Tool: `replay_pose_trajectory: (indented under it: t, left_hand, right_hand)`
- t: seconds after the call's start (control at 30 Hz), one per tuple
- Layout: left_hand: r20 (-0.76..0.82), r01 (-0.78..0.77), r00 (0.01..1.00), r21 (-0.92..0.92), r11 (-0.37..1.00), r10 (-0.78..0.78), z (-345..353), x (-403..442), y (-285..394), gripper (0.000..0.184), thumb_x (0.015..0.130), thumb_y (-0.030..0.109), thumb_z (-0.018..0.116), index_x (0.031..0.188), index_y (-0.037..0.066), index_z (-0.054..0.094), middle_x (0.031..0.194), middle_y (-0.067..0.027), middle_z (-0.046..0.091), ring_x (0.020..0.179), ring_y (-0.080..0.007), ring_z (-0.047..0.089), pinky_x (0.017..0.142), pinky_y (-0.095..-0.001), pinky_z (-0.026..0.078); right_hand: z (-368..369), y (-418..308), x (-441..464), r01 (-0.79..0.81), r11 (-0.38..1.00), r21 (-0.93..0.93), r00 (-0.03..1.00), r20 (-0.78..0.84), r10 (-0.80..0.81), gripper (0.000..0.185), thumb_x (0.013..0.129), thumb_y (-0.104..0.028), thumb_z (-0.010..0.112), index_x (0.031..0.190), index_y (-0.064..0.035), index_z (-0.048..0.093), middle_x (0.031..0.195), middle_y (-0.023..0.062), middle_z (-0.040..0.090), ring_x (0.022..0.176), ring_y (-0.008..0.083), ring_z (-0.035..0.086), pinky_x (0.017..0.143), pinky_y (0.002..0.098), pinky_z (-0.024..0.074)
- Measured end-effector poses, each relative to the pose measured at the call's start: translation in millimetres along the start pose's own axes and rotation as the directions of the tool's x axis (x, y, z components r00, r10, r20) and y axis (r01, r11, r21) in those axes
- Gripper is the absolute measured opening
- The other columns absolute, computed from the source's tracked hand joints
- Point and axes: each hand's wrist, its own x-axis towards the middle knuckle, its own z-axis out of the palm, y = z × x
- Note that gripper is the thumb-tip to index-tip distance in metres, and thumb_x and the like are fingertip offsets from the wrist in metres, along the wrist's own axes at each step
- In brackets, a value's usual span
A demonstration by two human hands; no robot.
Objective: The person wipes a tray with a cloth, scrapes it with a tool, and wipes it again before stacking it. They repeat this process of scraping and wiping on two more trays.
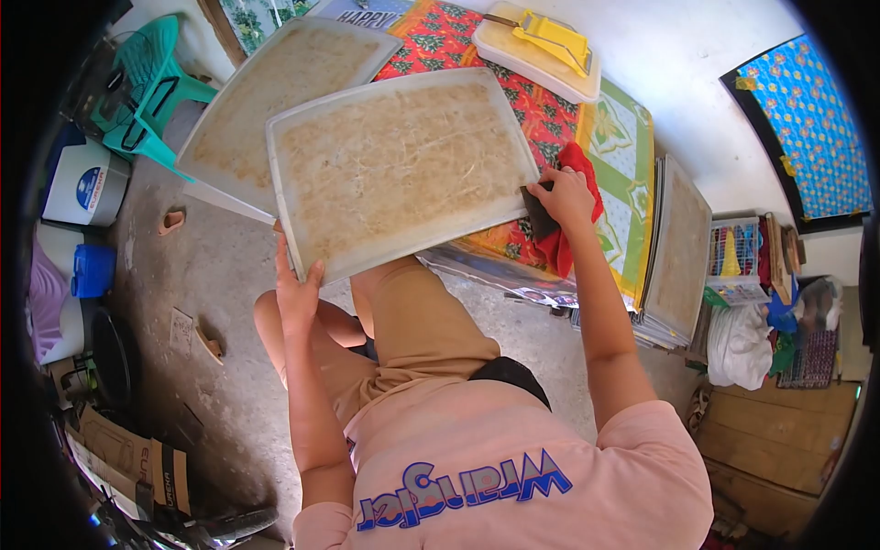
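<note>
My left hand (298,291) grips the near left corner of a large flat rectangular tray (403,174), thumb on top. The tray has a pale raised rim and a brown-stained, scratched face, and its far part rests over the table. My right hand (563,196) is closed on a dark flat piece (541,216), perhaps a scraper, beside the tray's right edge. A crumpled red cloth (587,174) lies under and behind that hand; whether the fingers also hold it I cannot tell. A second stained tray (275,92) lies behind, partly covered by the first.
A table with a red patterned cover (431,37) carries a white tub (541,64) with a yellow tool (555,41) on top. Stacked trays (676,247) stand at the right. A green chair (151,92) and a cardboard box (137,449) are on the left.
</note>
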Motion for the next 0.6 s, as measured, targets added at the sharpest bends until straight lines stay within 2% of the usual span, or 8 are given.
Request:
replay_pose_trajectory:
  t: [0.1, 0.2, 0.3, 0.4, 0.53, 0.6]
  left_hand:
    - [0.0, 0.017, 1.0, -0.003, 1.0, -0.017, -1, 0, -1, 0.077, 0.084, 0.005, 0.067, 0.15, 0.006, 0.027, 0.136, -0.0219, 0.053, 0.122, -0.0308, 0.055, 0.101, -0.0366, 0.044]
    - [0.012, 0.022, 1.0, -0.042, 0.999, -0.022, 0, -2, 5, 0.077, 0.084, 0.005, 0.067, 0.15, 0.005, 0.027, 0.136, -0.0219, 0.054, 0.122, -0.0307, 0.056, 0.101, -0.036, 0.045]
    - [0.011, 0.018, 1.0, -0.032, 0.999, -0.018, -1, -3, 8, 0.077, 0.084, 0.004, 0.067, 0.15, 0.004, 0.027, 0.135, -0.0217, 0.054, 0.121, -0.0299, 0.057, 0.1, -0.0355, 0.045]
    - [0.006, -0.005, 1.0, -0.037, 0.999, 0.005, 0, -3, 7, 0.077, 0.084, 0.004, 0.067, 0.15, 0.004, 0.027, 0.134, -0.0216, 0.055, 0.12, -0.0291, 0.057, 0.1, -0.0353, 0.045]
    - [-0.001, 0.019, 1.0, -0.025, 1.0, -0.019, 0, -1, 3, 0.077, 0.083, 0.003, 0.067, 0.15, 0.004, 0.028, 0.134, -0.0215, 0.055, 0.12, -0.0289, 0.057, 0.1, -0.0357, 0.045]
    - [-0.003, -0.024, 1.0, -0.025, 0.999, 0.024, 1, -1, 0, 0.076, 0.085, -0.001, 0.065, 0.15, 0.003, 0.026, 0.131, -0.0204, 0.056, 0.113, -0.0257, 0.059, 0.095, -0.0333, 0.048]
  right_hand:
    - [-4, -6, -3, 0.028, 1.0, -0.004, 0.999, 0.035, -0.027, 0.032, 0.077, -0.045, 0.073, 0.091, -0.0157, 0.074, 0.106, 0.0069, 0.064, 0.108, 0.0277, 0.056, 0.084, 0.0425, 0.0514]
    - [0, 0, 0, -0.005, 1.0, -0.002, 1.0, -0.013, 0.005, 0.033, 0.077, -0.045, 0.073, 0.091, -0.0157, 0.074, 0.105, 0.0072, 0.064, 0.108, 0.0278, 0.057, 0.084, 0.0424, 0.0514]
    - [-1, -3, -2, 0.071, 0.997, 0.023, 0.997, 0.032, -0.072, 0.032, 0.077, -0.045, 0.073, 0.091, -0.0156, 0.074, 0.104, 0.0069, 0.064, 0.108, 0.0279, 0.057, 0.084, 0.0424, 0.0514]
    - [-1, 0, 1, 0.0, 1.0, -0.005, 1.0, -0.015, 0.0, 0.031, 0.077, -0.044, 0.073, 0.09, -0.0155, 0.074, 0.105, 0.0065, 0.064, 0.108, 0.0278, 0.057, 0.084, 0.0424, 0.0516]
    - [-2, -2, 0, 0.029, 1.0, -0.004, 0.999, 0.013, -0.029, 0.031, 0.077, -0.043, 0.072, 0.09, -0.0156, 0.074, 0.104, 0.006, 0.064, 0.107, 0.0276, 0.057, 0.084, 0.0425, 0.0516]
    - [-2, -3, 0, 0.03, 0.999, -0.016, 1.0, -0.001, -0.03, 0.031, 0.077, -0.043, 0.072, 0.091, -0.0158, 0.074, 0.104, 0.0058, 0.064, 0.107, 0.0274, 0.057, 0.084, 0.0425, 0.0517]
